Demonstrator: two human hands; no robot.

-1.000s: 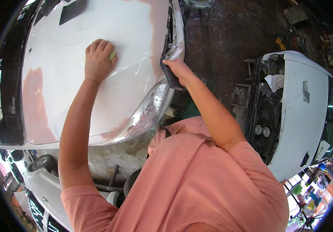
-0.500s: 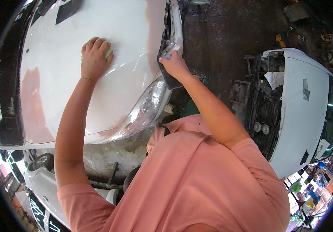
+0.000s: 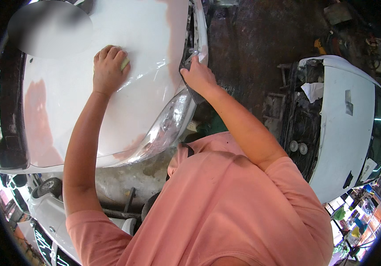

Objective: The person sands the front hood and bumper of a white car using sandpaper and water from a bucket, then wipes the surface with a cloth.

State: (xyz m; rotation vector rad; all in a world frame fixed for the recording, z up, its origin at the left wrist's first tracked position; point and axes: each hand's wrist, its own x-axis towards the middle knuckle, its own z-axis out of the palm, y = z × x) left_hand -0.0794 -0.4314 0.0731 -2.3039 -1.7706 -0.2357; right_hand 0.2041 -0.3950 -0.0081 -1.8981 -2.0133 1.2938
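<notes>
My left hand [image 3: 110, 70] lies on the white car hood [image 3: 141, 106], fingers curled over a pale yellow-green pad [image 3: 125, 63] that shows only at its edge. At the hood's front edge, above the clear headlight [image 3: 168, 122], my right hand [image 3: 198, 76] grips a dark flat piece [image 3: 193, 93]. Its thumb and forefinger show a little apart, and the other fingers are hidden. What the dark piece is, I cannot make out. Pinkish patches [image 3: 38, 119] mark the hood's left side and its front rim.
A second white car [image 3: 343, 128] with its front stripped stands to the right, a paper sheet on it. Behind my left arm is a light-coloured car [image 3: 55, 210] beside a wheel [image 3: 50, 188]. Dark floor [image 3: 243, 53] lies beyond the hood. A blur hides the hood's upper left.
My right thumb and forefinger have spread, and the pale bluish bit between them no longer shows. The dark piece has tilted slightly. My left hand has barely shifted.
</notes>
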